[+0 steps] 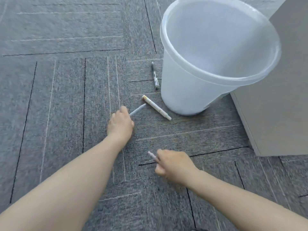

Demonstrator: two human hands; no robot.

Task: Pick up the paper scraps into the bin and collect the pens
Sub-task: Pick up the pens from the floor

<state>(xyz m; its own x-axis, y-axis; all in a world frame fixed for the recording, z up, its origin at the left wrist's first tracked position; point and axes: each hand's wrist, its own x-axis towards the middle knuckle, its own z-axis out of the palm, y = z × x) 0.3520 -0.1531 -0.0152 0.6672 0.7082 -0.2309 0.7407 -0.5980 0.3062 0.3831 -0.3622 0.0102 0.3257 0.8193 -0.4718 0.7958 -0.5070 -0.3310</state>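
My left hand (120, 124) is closed around a grey pen (138, 109) whose tip sticks out up and to the right. A pink pen (152, 155) pokes out to the upper left of my right hand (173, 165), which grips it. On the carpet, a white marker (156, 107) lies slanted just right of the grey pen's tip. A clear pen (155, 75) lies beside the wall of the translucent white bin (180, 90). I see no paper scraps on the floor, and the bin's inside looks blurred.
The floor is grey carpet tiles (66, 97) with dark seams. A beige cabinet (275, 105) stands at the right, close behind the bin.
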